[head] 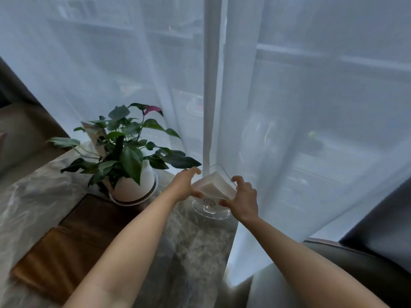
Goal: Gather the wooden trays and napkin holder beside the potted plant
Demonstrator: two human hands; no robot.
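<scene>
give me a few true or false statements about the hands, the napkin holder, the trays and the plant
1. Both hands are on the clear napkin holder. True: the left hand grips its left side and the right hand its right.
2. The napkin holder is empty. False: a white stack of napkins sits in it.
3. The wooden trays lie left of the left forearm on the marble table. True.
4. The potted plant stands right of the napkin holder. False: it stands to its left.
5. The plant's pot is black. False: the pot is white, on a white saucer.
</scene>
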